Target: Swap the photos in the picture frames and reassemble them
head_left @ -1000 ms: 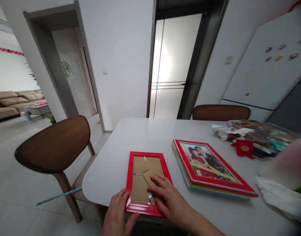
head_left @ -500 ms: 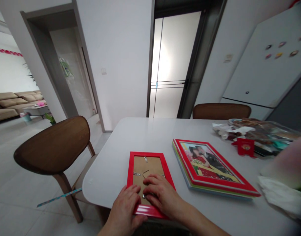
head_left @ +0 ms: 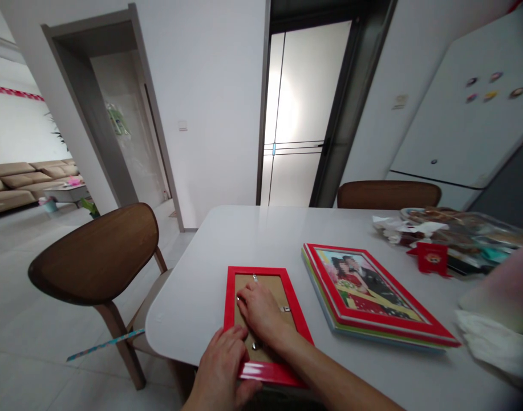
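Note:
A red photo frame (head_left: 230, 305) lies face down on the white table, with its brown backing board (head_left: 275, 285) showing. My left hand (head_left: 222, 365) grips the frame's near left corner, thumb at the near edge and fingers over the left side. Over the backing, my right hand (head_left: 261, 311) has its bent fingertips on the left metal clip (head_left: 238, 298), which is partly covered. Other metal clips show at the top, at the right side (head_left: 286, 309) and near the bottom (head_left: 255, 346).
Right of my hands lies a stack of frames, topped by a red picture frame (head_left: 347, 317). Plastic bags (head_left: 466, 222), a red packet (head_left: 432, 258) and white tissue (head_left: 487, 342) are farther right. A wooden chair (head_left: 98, 251) stands left of the table (head_left: 252, 234).
My right hand has moved up and left across the backing, from the lower right part to the left clip. My left hand keeps its grip on the near left corner.

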Demonstrator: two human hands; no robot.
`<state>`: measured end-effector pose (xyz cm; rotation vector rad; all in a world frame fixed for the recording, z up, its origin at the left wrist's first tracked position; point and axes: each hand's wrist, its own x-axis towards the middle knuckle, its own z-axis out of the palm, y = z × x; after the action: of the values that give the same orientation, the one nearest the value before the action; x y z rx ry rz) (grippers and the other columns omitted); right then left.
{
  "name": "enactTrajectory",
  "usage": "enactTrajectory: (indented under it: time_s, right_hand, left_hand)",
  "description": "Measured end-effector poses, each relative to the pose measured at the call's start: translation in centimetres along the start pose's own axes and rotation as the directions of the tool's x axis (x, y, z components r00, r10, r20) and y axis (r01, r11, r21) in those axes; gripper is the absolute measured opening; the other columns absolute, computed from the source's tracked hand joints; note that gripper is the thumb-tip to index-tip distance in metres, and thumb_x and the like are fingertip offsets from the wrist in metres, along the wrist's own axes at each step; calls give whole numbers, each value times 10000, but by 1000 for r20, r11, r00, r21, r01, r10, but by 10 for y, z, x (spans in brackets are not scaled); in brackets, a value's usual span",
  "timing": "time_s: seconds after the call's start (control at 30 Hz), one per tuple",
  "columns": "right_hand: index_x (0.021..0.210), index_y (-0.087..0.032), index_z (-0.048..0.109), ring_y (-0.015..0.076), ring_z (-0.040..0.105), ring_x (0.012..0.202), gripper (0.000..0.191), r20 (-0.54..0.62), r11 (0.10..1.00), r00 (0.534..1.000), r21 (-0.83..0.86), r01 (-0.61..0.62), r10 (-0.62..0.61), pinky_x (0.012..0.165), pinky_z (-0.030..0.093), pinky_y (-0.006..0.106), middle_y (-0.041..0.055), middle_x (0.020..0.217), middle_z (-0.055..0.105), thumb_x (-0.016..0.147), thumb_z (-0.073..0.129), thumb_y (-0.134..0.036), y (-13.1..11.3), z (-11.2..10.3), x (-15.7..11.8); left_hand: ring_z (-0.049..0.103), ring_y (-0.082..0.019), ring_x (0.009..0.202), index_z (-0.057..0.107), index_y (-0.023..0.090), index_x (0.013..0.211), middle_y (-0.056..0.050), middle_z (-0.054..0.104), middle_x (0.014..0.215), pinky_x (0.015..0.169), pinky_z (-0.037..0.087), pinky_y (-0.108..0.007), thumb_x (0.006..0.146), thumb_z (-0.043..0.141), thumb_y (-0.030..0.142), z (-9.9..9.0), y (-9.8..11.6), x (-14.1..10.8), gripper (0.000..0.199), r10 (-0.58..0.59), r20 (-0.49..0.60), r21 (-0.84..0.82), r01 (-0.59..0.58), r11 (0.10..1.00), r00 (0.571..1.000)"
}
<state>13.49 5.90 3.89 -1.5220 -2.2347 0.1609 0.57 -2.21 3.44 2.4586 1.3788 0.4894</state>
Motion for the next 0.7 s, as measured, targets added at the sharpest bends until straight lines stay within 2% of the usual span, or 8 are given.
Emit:
enactTrajectory:
  time_s: [0.2, 0.4, 0.53, 0.7]
  right_hand:
    - [931, -159, 581, 221, 439, 919, 266, -61, 992, 992, -54, -110, 107, 799, 291, 339, 103, 1001, 555, 801, 381, -276, 23, 1, 4]
    - [996, -199, 574, 208, 439, 967, 278, -24, 996, 997, -43, -81, 80, 843, 277, 336, 62, 1084, 554, 772, 416, -241, 28, 0, 8]
    - [1038, -180, 565, 194, 446, 997, 330, 15, 998, 998, -23, -64, 64, 842, 305, 305, 72, 1105, 543, 737, 430, -190, 39, -20, -6]
    - [865, -184, 635, 186, 466, 920, 310, 121, 1000, 992, -1, -15, 15, 797, 345, 275, 57, 978, 585, 638, 450, -82, 61, -43, -34]
  left_hand:
    - [469, -299, 1081, 562, 141, 821, -181, 529, 1155, 917, 351, -502, 627, 631, 305, 1, -1, 1, 264, 36, -8, -5, -36, 999, 999]
    - [478, -294, 1073, 559, 148, 809, -173, 540, 1143, 915, 363, -488, 616, 643, 315, 2, -3, 1, 269, 38, -30, -19, -39, 999, 999]
    - [468, -294, 1083, 560, 154, 794, -166, 534, 1153, 919, 356, -490, 614, 647, 304, 3, -4, 0, 250, 29, -24, -28, -29, 999, 999]
    - [453, -294, 1097, 557, 151, 804, -171, 519, 1169, 933, 336, -493, 648, 614, 338, 1, -3, 0, 251, 17, -4, -38, -17, 999, 1000]
